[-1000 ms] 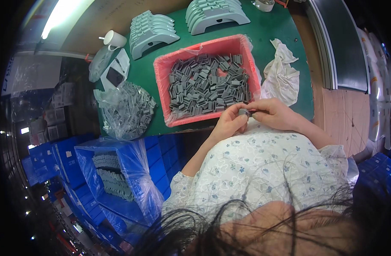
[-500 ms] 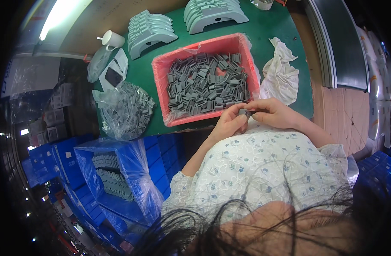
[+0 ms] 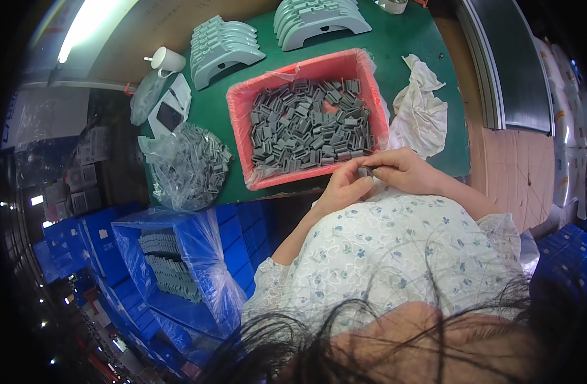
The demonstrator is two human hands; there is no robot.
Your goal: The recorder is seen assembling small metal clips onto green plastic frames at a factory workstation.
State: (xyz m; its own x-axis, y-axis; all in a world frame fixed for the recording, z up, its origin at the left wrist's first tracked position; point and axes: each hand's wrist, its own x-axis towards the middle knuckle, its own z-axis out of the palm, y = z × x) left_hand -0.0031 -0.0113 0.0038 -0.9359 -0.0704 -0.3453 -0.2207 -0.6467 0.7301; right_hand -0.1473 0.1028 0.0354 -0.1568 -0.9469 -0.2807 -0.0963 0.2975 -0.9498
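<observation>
My left hand point(image 3: 343, 187) and my right hand point(image 3: 402, 169) meet at the near edge of the green table, fingertips pinching one small grey plastic part point(image 3: 365, 171) between them. Just beyond them sits a red bin point(image 3: 242, 105) lined with clear plastic and filled with several grey parts point(image 3: 309, 125) of the same kind. Both hands hover at the bin's near right corner. My flowered sleeves and hair fill the lower picture.
On the green table point(image 3: 434, 38): a crumpled white cloth point(image 3: 421, 109) right of the bin, a clear bag of grey parts point(image 3: 187, 166) to its left, stacked pale arched mouldings point(image 3: 223, 45) and a white cup point(image 3: 167, 61) behind. A blue crate point(image 3: 171, 269) with stacked parts stands lower left.
</observation>
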